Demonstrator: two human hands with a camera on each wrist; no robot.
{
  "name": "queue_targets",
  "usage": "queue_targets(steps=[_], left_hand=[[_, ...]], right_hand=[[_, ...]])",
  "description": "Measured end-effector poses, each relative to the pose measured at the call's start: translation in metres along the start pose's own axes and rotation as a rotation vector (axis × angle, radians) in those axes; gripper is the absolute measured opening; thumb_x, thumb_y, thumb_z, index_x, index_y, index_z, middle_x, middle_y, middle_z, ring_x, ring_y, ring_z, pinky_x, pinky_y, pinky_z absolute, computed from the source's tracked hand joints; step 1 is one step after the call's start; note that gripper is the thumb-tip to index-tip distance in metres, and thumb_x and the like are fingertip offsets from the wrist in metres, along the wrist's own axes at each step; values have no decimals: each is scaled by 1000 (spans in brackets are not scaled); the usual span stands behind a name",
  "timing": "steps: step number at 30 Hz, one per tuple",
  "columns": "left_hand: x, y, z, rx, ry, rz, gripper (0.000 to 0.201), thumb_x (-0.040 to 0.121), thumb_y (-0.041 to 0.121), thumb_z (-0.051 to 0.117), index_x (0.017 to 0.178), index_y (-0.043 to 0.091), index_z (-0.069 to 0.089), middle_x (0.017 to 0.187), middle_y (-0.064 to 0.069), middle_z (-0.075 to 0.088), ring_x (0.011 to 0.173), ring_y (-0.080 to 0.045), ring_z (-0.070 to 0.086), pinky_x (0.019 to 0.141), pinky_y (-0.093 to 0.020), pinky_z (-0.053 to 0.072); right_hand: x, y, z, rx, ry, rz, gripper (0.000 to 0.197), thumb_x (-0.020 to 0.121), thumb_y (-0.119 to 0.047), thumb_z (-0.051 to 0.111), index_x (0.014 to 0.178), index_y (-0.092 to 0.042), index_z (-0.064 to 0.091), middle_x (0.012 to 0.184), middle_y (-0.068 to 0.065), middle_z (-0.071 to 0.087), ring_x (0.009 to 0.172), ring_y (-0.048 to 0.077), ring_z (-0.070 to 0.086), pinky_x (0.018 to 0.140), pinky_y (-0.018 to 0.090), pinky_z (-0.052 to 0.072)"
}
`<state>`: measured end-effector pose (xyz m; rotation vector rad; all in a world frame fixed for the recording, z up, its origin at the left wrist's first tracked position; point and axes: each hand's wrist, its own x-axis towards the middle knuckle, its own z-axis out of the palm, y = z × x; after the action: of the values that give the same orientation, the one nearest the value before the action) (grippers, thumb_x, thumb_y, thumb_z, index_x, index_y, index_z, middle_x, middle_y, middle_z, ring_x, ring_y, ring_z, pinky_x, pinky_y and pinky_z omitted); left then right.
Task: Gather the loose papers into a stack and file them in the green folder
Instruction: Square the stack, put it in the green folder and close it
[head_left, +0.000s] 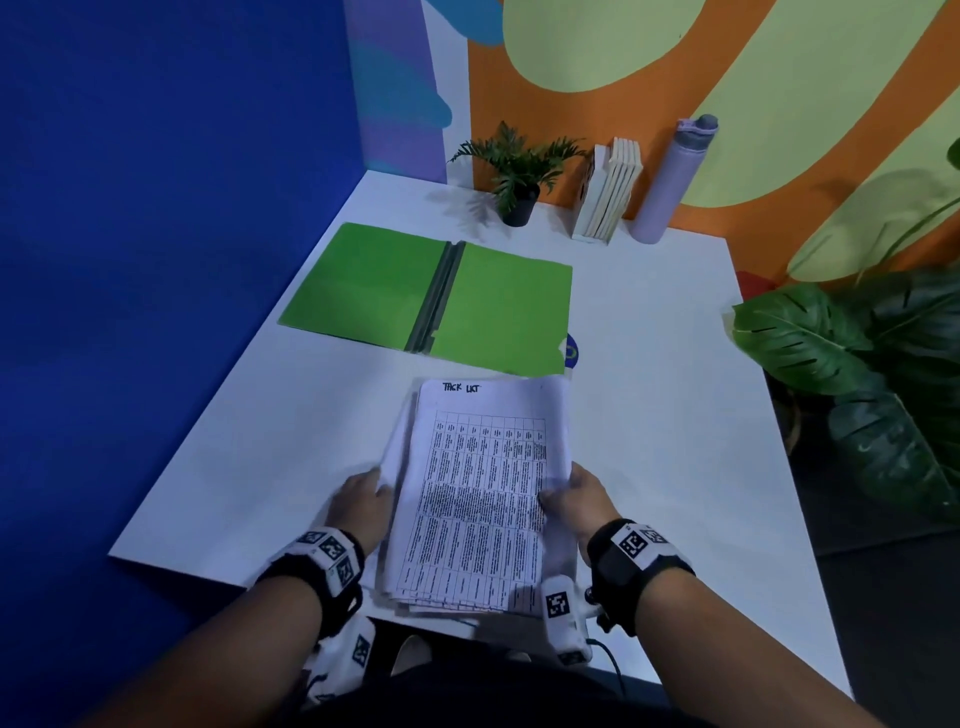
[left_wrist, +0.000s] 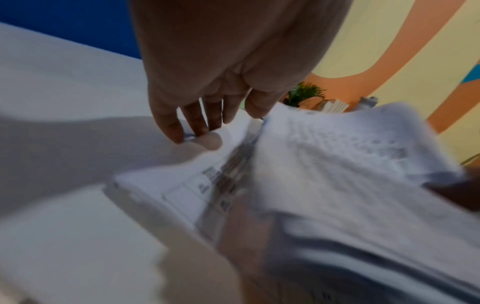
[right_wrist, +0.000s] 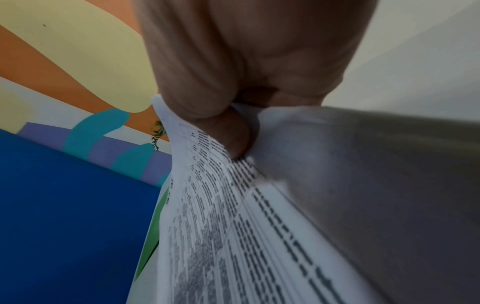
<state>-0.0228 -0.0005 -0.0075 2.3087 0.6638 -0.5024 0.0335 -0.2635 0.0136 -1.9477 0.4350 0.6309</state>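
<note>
The green folder lies open and flat on the white table, beyond my hands. A stack of printed papers, its top sheet a table headed by handwriting, is held above the table's near edge. My right hand pinches its right edge, thumb on top of the stack, in the right wrist view too. My left hand is at the stack's left edge. In the left wrist view its fingers reach out straight and touch the uneven sheets. The sheet edges are not aligned.
At the back against the painted wall stand a small potted plant, a row of books and a lilac bottle. A large leafy plant stands by the table's right side. A blue wall runs along the left.
</note>
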Motion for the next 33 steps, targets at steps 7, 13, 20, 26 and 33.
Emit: queue_targets(steps=[7,13,20,26,33], left_hand=[[-7,27,24,-204,-132,79,42,97,19,36,136,14,50,119,-19,64,87,-30,60,73,-32,46],[-9,35,33,-296,-220,25,47,98,17,37,145,11,41,131,-13,56,113,-28,57,90,-30,42],[-2,41,17,-500,-251,-28,56,99,27,45,150,17,26,150,1,37,139,-23,36,115,-38,29],[1,92,-29,-777,61,296,33,92,7,55,124,14,50,118,-1,59,113,-17,53,94,-16,39],[-20,114,-30,-719,193,470,22,97,10,48,110,28,51,108,5,61,102,-8,52,86,-13,36]], right_hand=[[3,9,10,-411,307,105,37,92,-15,42,129,-10,49,134,22,42,118,43,48,101,39,37],[19,22,-7,-242,176,191,53,84,-7,53,135,1,42,124,22,58,111,35,59,89,35,49],[-1,6,-27,-33,129,-149,10,84,0,45,81,-10,44,72,10,49,71,22,47,62,30,39],[-16,-35,-46,268,128,-406,31,88,5,47,100,-21,59,98,9,67,87,20,59,80,34,49],[-20,-40,-49,323,227,-489,34,89,5,49,117,-8,62,119,6,66,114,17,60,108,42,42]])
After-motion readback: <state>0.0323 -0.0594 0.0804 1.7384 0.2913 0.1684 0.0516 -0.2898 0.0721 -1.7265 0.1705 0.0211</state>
